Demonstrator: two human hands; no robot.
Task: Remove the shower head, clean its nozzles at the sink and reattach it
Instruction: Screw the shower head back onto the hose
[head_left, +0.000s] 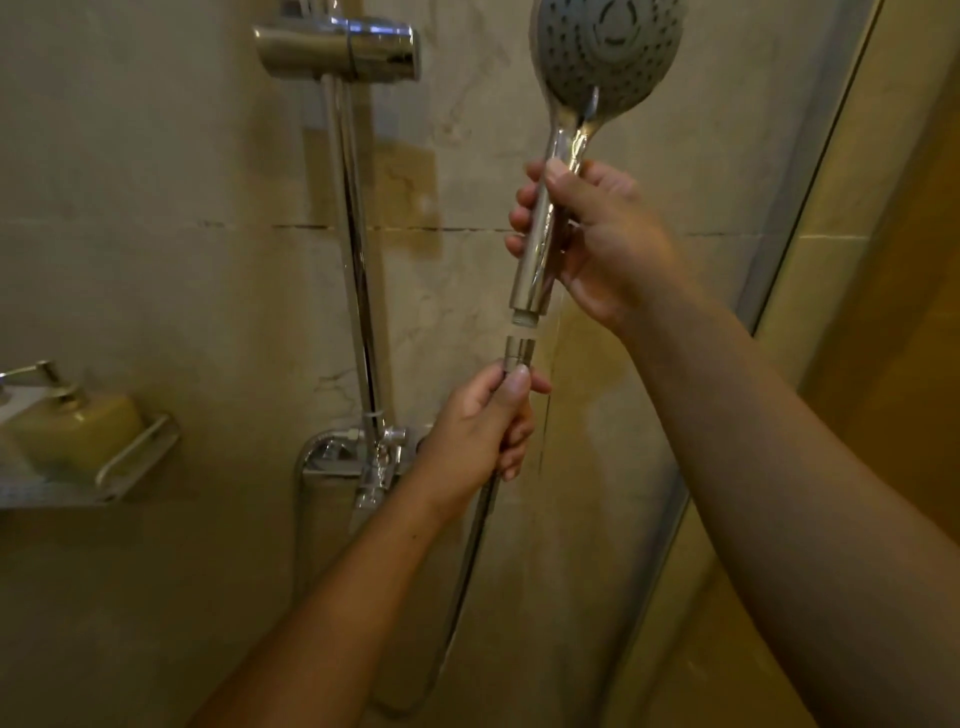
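Observation:
The chrome shower head (602, 47) with its grey nozzle face points toward me at the top. My right hand (587, 234) grips its chrome handle upright. The handle's white threaded end (523, 316) hangs just above the hose nut (519, 351), with a small gap between them. My left hand (480, 421) is closed around the hose right under that nut. The hose (467, 571) drops from my left hand and loops down toward the bottom of the view.
A chrome slide rail (356, 260) with its holder bracket (337, 49) runs down the tiled wall to the mixer valve (363, 457). A wall shelf (104, 467) at left carries pump bottles (72, 421). A glass shower door frame (810, 208) stands at right.

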